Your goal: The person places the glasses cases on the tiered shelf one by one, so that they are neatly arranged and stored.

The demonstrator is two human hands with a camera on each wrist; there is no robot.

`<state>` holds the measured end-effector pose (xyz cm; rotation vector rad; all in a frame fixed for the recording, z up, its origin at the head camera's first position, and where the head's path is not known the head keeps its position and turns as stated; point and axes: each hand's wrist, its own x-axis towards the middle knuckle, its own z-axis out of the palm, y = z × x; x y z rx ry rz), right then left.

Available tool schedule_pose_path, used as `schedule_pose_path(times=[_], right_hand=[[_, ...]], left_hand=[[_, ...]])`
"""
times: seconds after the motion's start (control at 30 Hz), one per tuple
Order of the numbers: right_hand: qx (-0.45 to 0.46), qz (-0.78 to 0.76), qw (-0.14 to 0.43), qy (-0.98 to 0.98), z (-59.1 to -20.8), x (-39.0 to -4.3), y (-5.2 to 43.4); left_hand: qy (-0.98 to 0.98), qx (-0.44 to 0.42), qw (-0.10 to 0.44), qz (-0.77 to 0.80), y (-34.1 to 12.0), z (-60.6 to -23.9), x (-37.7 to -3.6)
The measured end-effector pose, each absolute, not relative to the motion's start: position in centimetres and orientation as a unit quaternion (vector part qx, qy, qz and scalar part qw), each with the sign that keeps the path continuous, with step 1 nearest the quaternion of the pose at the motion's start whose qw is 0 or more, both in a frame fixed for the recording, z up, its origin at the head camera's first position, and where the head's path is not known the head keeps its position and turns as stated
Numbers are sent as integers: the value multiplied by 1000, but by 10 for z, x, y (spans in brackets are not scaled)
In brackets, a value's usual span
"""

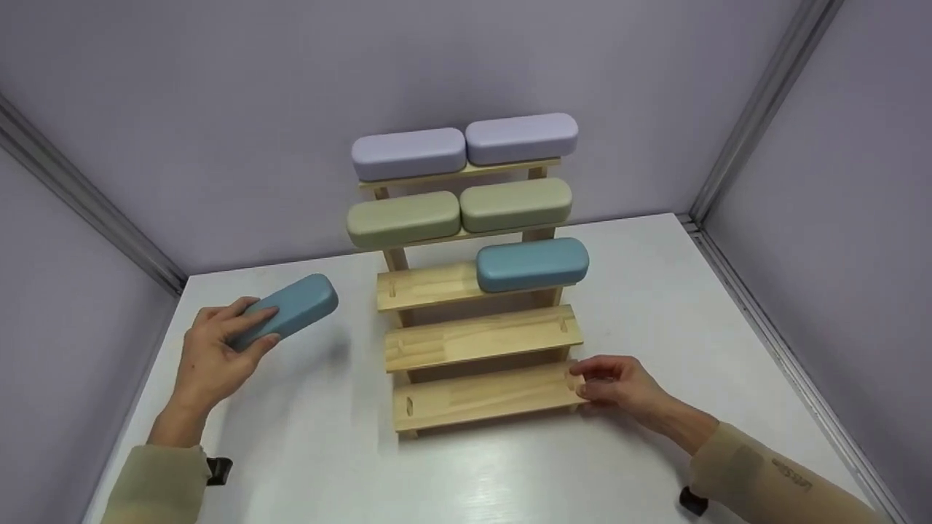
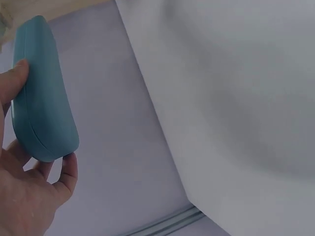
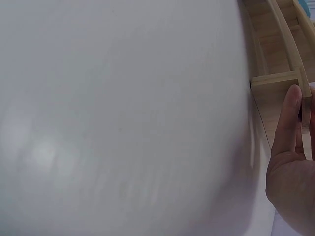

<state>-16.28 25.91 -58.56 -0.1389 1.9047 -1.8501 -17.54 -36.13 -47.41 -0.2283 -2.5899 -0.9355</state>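
My left hand [image 1: 218, 349] grips a teal glasses case [image 1: 287, 311] above the white table, left of a stepped wooden rack [image 1: 480, 338]. In the left wrist view the same teal case [image 2: 42, 93] sits between thumb and fingers [image 2: 66, 172]. My right hand [image 1: 611, 386] holds the right end of the rack's lowest step, thumb and fingers pinching its edge; the right wrist view shows a finger [image 3: 288, 118] against the wood [image 3: 275, 78]. A second teal case [image 1: 531, 264] lies on the third step. Two green cases [image 1: 459, 211] and two lilac cases [image 1: 466, 145] fill the upper steps.
The white table [image 1: 655, 291] is boxed in by grey-lilac walls on the back and both sides, with metal corner strips [image 1: 757, 109]. The rack's two lowest steps and the left half of the third step hold nothing.
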Motion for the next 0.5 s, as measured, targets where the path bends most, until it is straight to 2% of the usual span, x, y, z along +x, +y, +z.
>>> schedule_pose_path(times=[0.5], right_hand=[[-55,-679,234,694,-587,-163,260]], left_hand=[[-908,-167,196,-330,-300,-428,-181]])
